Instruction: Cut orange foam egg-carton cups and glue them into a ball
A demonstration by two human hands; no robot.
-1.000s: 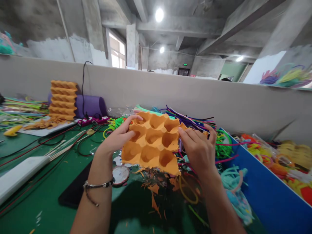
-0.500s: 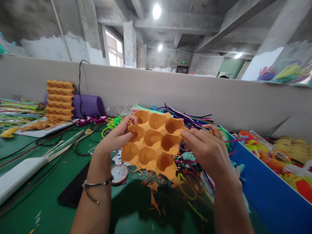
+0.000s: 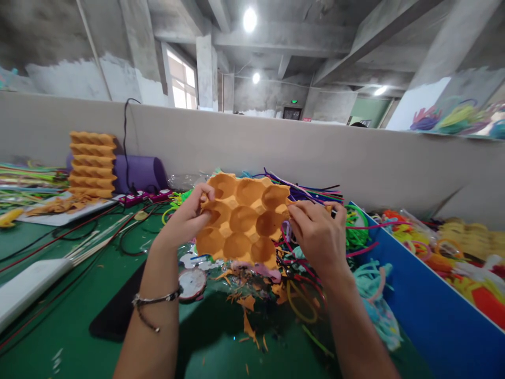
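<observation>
The orange egg-tray piece (image 3: pixel 242 218), with its nine hollow cups turned to the viewer, is held above the green table (image 3: pixel 74 347), the left hand (image 3: pixel 183 223) being clamped on its left edge with the thumb in front, and the right hand (image 3: pixel 321 234) pinching its right edge between thumb and fingers. Below it, torn orange scraps (image 3: pixel 247 302) lie on the table, near a round white disc (image 3: pixel 192 284). At the back left, a ridged orange tray (image 3: pixel 92 164) stands upright before a purple roll (image 3: pixel 142 172).
</observation>
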